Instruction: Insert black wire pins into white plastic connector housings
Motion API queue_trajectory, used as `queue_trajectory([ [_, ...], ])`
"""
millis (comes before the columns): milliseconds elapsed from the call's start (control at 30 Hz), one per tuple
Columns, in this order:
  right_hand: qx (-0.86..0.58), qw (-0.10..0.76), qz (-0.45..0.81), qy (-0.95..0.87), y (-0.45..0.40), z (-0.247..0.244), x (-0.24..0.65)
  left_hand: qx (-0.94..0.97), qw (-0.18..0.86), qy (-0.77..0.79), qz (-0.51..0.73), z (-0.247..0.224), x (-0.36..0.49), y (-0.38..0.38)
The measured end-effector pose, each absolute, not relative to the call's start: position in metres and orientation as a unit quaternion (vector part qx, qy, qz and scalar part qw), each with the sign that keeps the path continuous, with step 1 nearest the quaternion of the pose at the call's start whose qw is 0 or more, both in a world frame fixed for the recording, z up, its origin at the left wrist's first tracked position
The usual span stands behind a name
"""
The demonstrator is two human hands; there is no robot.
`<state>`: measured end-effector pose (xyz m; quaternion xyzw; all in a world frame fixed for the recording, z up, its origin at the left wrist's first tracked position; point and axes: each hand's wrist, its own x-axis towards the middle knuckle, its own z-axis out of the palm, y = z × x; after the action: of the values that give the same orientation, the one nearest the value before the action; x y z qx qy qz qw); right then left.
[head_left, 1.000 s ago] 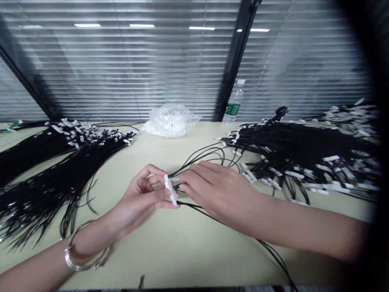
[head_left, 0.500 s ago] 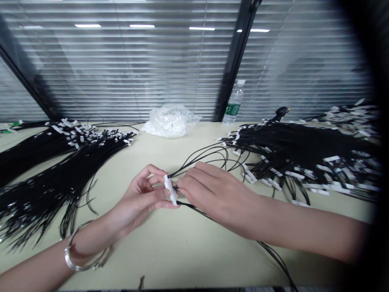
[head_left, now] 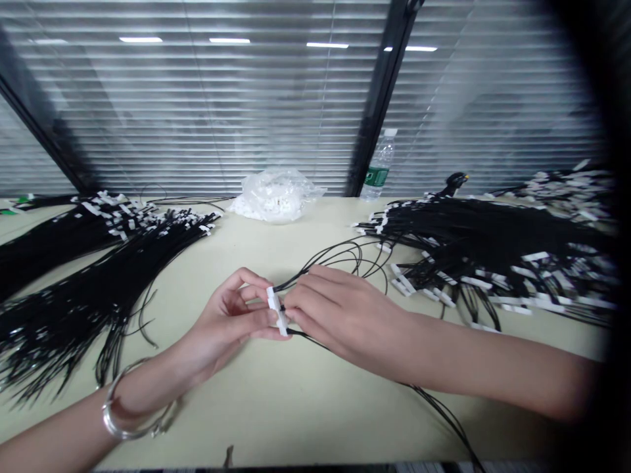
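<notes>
A long white connector housing (head_left: 277,311) sits between the fingertips and thumb of my left hand (head_left: 236,315), tilted, above the table. Black wires (head_left: 340,248) run out of its right side at both its upper and lower ends. My right hand (head_left: 340,309) is closed close against the middle of the housing, pinching a black wire (head_left: 282,307) whose end meets the connector. Whether that end is fully inside cannot be made out. The right fingers hide part of the wires, and more wires (head_left: 444,414) emerge below the right forearm towards the table's front edge.
Bundles of black wires with white ends (head_left: 98,282) lie at the left. A large pile of black cables with white connectors (head_left: 483,230) covers the right side. Along the back stand a clear plastic bag of white parts (head_left: 279,196) and a water bottle (head_left: 378,167), before window blinds (head_left: 221,98).
My right hand has shifted slightly left, nearer the connector, and the looped wires moved left with it. My left hand still holds the connector in nearly the same place.
</notes>
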<state>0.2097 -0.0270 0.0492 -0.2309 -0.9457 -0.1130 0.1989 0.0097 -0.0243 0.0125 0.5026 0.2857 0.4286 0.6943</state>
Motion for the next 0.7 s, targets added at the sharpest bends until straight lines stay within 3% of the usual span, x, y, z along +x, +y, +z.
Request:
queue_trajectory([
  [200,-0.231,0.216,-0.104,-0.943,-0.025,0.059,0.211,0.501,0.684,0.293,0.442,0.015,0.012,-0.023],
  [367,-0.241,0.28,-0.13,-0.92,-0.038,0.077,0.216,0.507,0.655,0.311,0.466,0.017,0.012,-0.022],
  [567,-0.288,0.167,-0.131,-0.934,-0.041,0.066,0.216,0.515,0.638,0.332,0.466,0.019,0.012,-0.023],
  [700,-0.294,0.153,-0.141,-0.933,-0.035,0.061,0.214,0.507,0.641,0.332,0.471,0.019,0.013,-0.022],
])
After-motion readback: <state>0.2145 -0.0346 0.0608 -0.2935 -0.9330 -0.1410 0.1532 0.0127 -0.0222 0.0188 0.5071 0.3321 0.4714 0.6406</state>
